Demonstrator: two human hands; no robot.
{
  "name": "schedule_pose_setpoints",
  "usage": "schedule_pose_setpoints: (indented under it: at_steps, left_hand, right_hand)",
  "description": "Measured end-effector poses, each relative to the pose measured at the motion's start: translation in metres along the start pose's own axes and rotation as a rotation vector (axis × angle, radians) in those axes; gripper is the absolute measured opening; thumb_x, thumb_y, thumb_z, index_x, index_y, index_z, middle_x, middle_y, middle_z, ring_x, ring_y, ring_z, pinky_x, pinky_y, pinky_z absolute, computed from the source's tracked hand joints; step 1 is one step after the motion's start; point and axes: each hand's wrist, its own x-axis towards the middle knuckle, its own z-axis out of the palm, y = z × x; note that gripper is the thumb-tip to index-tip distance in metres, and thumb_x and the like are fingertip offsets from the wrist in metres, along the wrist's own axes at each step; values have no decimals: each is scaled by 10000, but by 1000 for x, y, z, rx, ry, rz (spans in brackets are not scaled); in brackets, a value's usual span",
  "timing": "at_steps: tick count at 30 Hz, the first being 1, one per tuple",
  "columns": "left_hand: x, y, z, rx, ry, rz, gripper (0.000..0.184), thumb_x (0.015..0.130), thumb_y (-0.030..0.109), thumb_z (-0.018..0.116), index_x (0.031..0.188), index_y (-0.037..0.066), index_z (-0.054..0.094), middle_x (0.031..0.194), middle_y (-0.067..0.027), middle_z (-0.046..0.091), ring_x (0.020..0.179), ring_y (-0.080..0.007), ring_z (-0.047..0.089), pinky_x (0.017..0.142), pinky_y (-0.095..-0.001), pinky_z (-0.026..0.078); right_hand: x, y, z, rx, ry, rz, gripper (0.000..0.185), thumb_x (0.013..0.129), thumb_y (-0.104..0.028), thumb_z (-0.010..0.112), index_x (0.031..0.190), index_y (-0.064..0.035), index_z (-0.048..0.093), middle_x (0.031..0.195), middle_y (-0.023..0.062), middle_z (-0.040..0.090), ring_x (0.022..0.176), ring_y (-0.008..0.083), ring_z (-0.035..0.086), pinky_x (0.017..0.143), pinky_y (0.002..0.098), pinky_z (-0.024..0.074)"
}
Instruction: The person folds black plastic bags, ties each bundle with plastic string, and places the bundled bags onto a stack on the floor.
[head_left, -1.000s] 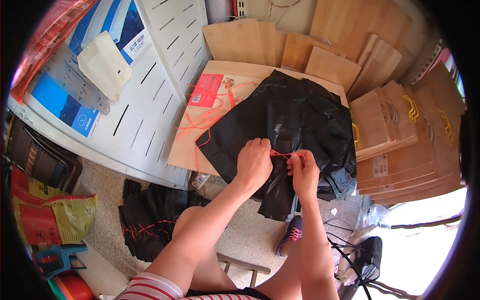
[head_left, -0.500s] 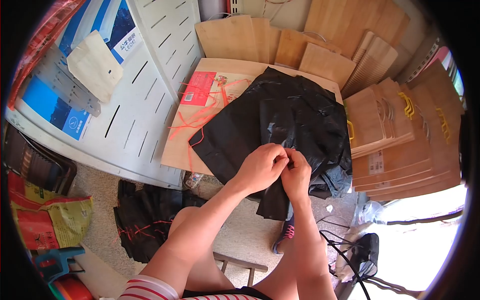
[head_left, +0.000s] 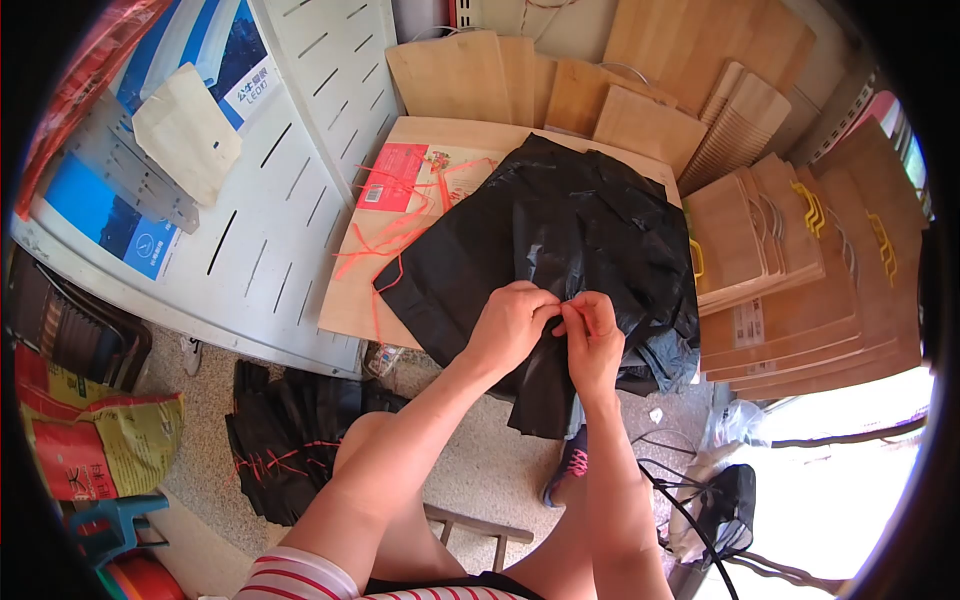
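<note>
Black plastic bags (head_left: 610,220) lie spread over a wooden board (head_left: 345,300), with a gathered part hanging over its near edge. Above that gathered part my left hand (head_left: 515,325) and my right hand (head_left: 592,335) meet, fingertips nearly touching. Both hands are closed in a pinch. Red string was between them a moment ago; now only a trace of red shows at the right fingers, and the rest is hidden. More red strings (head_left: 400,235) lie loose on the board's left side, by a pink label (head_left: 395,175).
Cutting boards (head_left: 650,130) lean behind, and more (head_left: 780,320) stand at the right. A white slotted panel (head_left: 270,240) is at the left. Tied black bundles (head_left: 290,440) lie on the floor beside my leg. Cables (head_left: 690,480) and a small blue stool (head_left: 115,525) are lower down.
My hands came together from slightly apart, and the red string stretched between them went mostly out of sight. Since then the fingers have shifted a little. The view has moved slightly.
</note>
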Motion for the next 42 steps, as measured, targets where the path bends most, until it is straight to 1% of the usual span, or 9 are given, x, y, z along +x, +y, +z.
schedule_pose_setpoints:
  at_steps: [5, 10, 13, 20, 27, 29, 36, 39, 42]
  left_hand:
    - [0, -2, 4, 0, 96, -53, 75, 850, 48, 699, 853, -27, 705, 836, -151, 667, 713, -291, 663, 653, -367, 517]
    - [1, -5, 2, -4, 48, -135, 77, 851, 45, 692, 852, -31, 697, 820, -154, 649, 722, -310, 646, 656, -385, 510]
    - [-1, -7, 2, 61, 27, 55, 65, 852, 23, 671, 878, -33, 690, 839, -163, 644, 765, -327, 645, 676, -387, 513]
    - [-1, -6, -6, 6, -59, 32, 77, 863, -16, 628, 918, -35, 678, 887, -165, 642, 796, -341, 647, 701, -396, 519]
    - [-1, -6, -8, -3, -48, 56, 85, 861, -13, 618, 920, -33, 676, 888, -163, 641, 815, -347, 645, 727, -398, 522]
    - [-1, -8, -8, 6, -56, 47, 82, 860, -11, 618, 914, -32, 676, 887, -162, 640, 823, -347, 645, 732, -401, 521]
    - [-3, -8, -4, 66, -25, 20, 51, 854, 6, 636, 873, -18, 677, 881, -154, 643, 835, -345, 643, 746, -412, 519]
    - [-4, -6, -3, 86, 6, -29, 42, 848, 17, 652, 860, -14, 678, 865, -150, 640, 835, -340, 644, 748, -413, 519]
    - [-5, -3, 0, 67, 29, -37, 41, 846, 20, 656, 850, -16, 676, 849, -148, 635, 838, -334, 644, 749, -409, 520]
  right_hand:
    - [2, -5, -2, 90, 94, 180, 94, 924, -11, 664, 988, 1, 598, 804, 78, 685, 647, 112, 657, 572, 239, 493]
    - [1, -26, -5, -252, 27, -269, 111, 853, 20, 698, 963, 8, 696, 873, 120, 679, 739, 209, 668, 632, 320, 526]
    - [2, -8, -1, -435, -9, -473, 211, 816, 46, 695, 1023, 6, 711, 916, 145, 672, 825, 285, 658, 711, 362, 537]
    - [-2, -6, 6, -421, 41, -352, 205, 801, 34, 714, 1004, 6, 734, 928, 139, 678, 849, 303, 650, 733, 380, 532]
    - [1, -5, 7, -440, 52, -433, 184, 810, 22, 727, 991, -9, 732, 859, 135, 680, 804, 294, 665, 704, 364, 530]
    - [-1, -7, 8, -450, 57, -330, 155, 807, 16, 729, 959, -12, 717, 816, 127, 676, 767, 292, 656, 681, 375, 522]
    - [-1, -2, 9, -489, 91, -442, 127, 814, 11, 707, 934, -28, 694, 882, 150, 633, 722, 325, 606, 686, 401, 507]
    - [-2, -8, 5, -518, 43, -325, 73, 839, -17, 697, 908, -33, 682, 937, 169, 607, 779, 351, 622, 711, 426, 507]
    - [0, -10, -6, -423, -181, -38, 71, 891, -84, 665, 902, -14, 656, 947, 199, 592, 848, 411, 634, 738, 487, 503]
